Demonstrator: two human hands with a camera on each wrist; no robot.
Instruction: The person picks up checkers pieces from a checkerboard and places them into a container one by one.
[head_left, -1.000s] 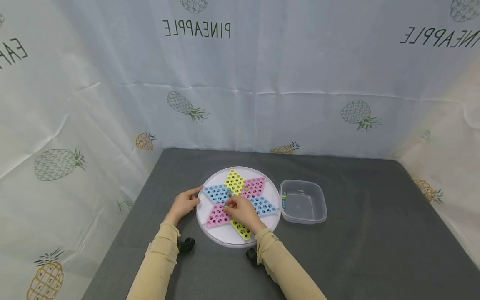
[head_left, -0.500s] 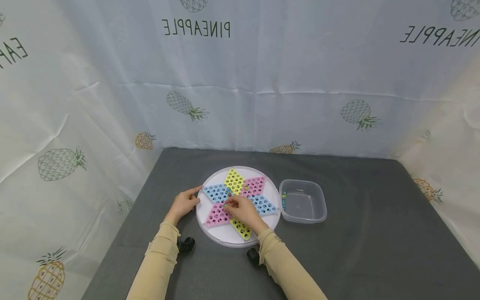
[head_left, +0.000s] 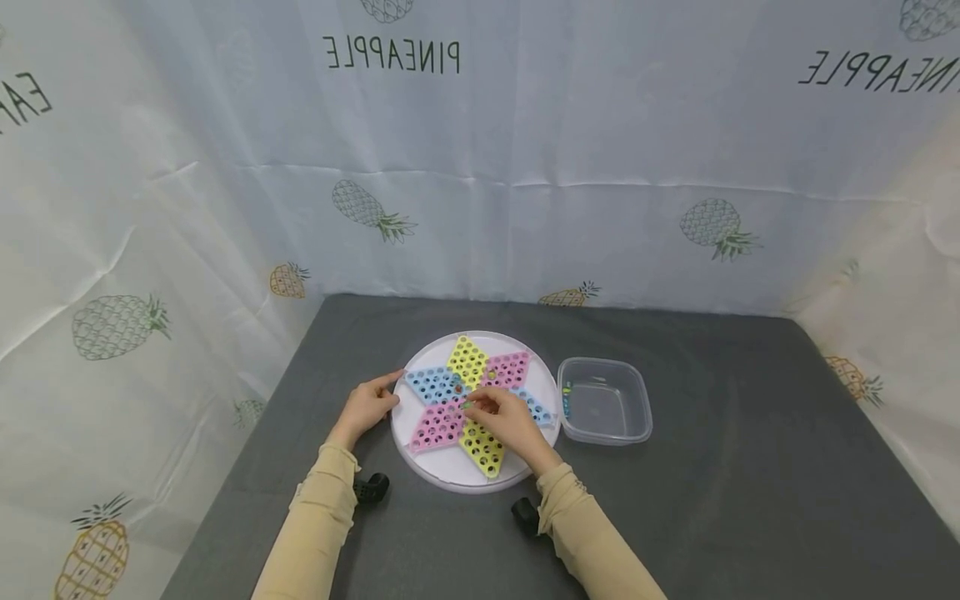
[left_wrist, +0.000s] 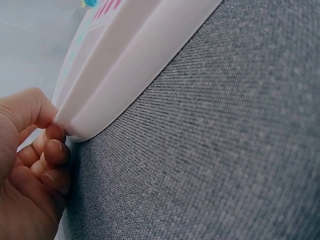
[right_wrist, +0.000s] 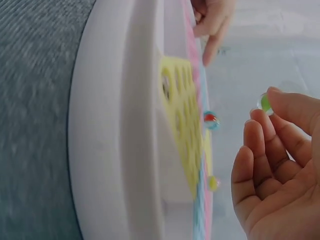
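A round white Chinese checkers board (head_left: 442, 469) with a pink, yellow and blue star of holes lies on the table. My left hand (head_left: 367, 410) holds its left rim, thumb and fingertips at the edge in the left wrist view. Between thumb and forefinger, my right hand (head_left: 510, 419) pinches a clear marble (right_wrist: 265, 103) with green inside, raised above the board near the star's centre. A red and blue marble (right_wrist: 211, 120) and a yellow marble (right_wrist: 214, 183) sit on the board. Part of the right blue point is hidden behind my right hand.
To the right of the board stands a clear plastic tub (head_left: 606, 402) with several blue and yellow-green marbles (head_left: 566, 400) along its left side. Dark grey cloth (head_left: 735, 467) covers the table. A pineapple-print curtain (head_left: 480, 242) hangs behind it.
My right hand has moved to the right over the board with the green marble, uncovering more of the near pink and yellow points. My left hand has stayed at the rim.
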